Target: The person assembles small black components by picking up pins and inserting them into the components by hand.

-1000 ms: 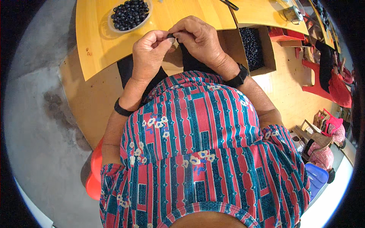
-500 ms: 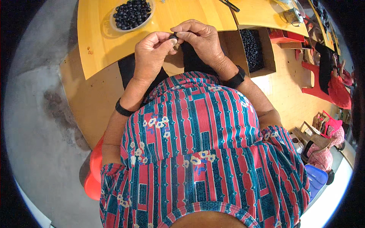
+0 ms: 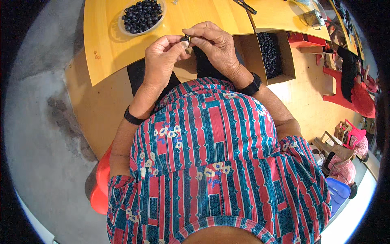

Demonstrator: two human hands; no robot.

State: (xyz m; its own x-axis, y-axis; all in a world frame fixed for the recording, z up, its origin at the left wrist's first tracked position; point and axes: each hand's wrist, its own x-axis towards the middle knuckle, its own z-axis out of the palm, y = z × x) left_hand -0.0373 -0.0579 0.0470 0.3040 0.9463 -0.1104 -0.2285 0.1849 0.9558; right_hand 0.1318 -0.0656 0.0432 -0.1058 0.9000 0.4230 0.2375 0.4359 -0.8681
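While the yellow table (image 3: 122,49) fills the far side, a box (image 3: 271,53) of dark rings hangs at its right edge and a bowl (image 3: 142,16) of the same black rings sits far left. Both hands meet just above the near table edge. The left hand (image 3: 162,55) and right hand (image 3: 215,44) each pinch one small black ring (image 3: 186,38) between thumb and fingertips, fingers curled closed around it. It looks light, stiff and smooth, so a rim grip by the fingertips seems best; it could slip. Compared with a second ago, the hands have moved slightly apart and right, the ring now more exposed.
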